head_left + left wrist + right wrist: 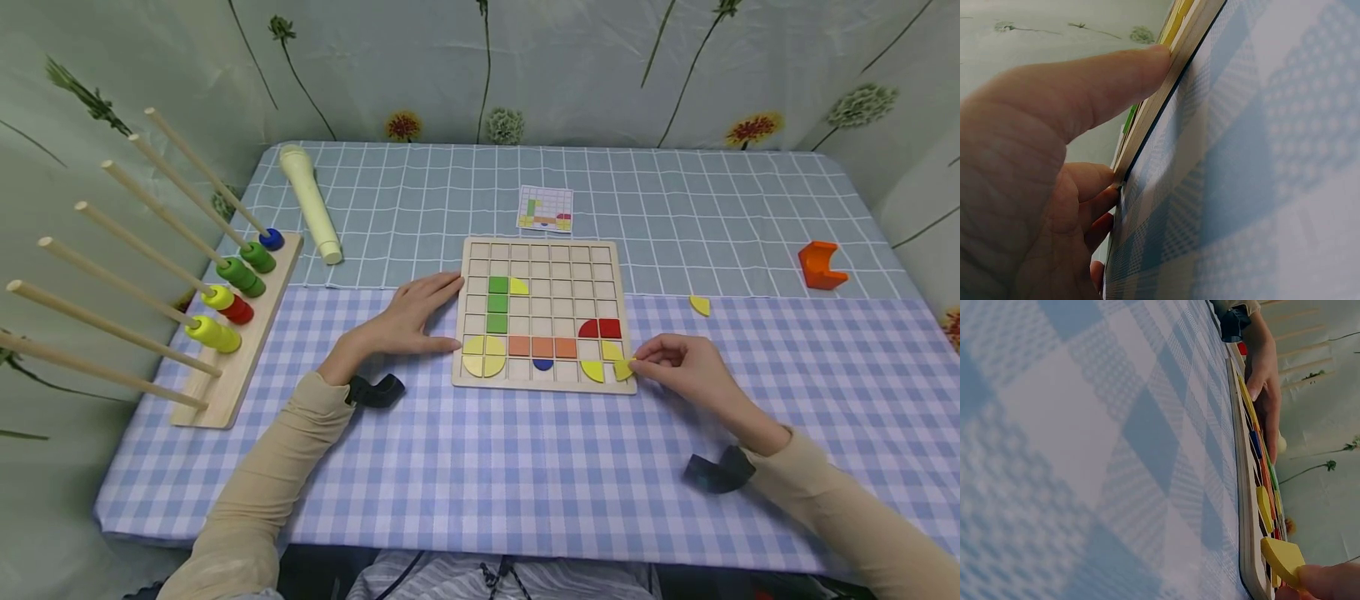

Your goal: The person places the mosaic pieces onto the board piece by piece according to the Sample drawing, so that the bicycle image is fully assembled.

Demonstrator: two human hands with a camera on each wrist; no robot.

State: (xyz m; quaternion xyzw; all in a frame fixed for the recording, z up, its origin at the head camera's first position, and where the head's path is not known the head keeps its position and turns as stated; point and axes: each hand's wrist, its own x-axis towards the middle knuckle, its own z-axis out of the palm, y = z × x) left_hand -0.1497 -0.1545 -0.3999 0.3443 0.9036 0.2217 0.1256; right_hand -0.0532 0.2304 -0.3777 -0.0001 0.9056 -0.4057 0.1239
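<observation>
A wooden grid board (552,304) lies before me with coloured pieces in its cells. My left hand (408,319) is spread at its left edge, thumb and fingertips touching the rim. At the lower right corner, my right hand (686,371) pinches a yellow quarter-circle piece (1283,559) between thumb and fingers. Next to it are two more yellow quarter circles, one (612,350) above and one (592,371) to the left. The board also bears a yellow circle of quarters (483,356), green squares (497,304), orange squares (542,347), a blue half circle (543,364) and red pieces (610,328).
A small pattern card (545,208) lies behind the board. One loose yellow quarter circle (700,306) is to its right, an orange block (821,265) farther right. At left stand a pale yellow stick (311,204) and a wooden peg rack (258,342) with coloured beads.
</observation>
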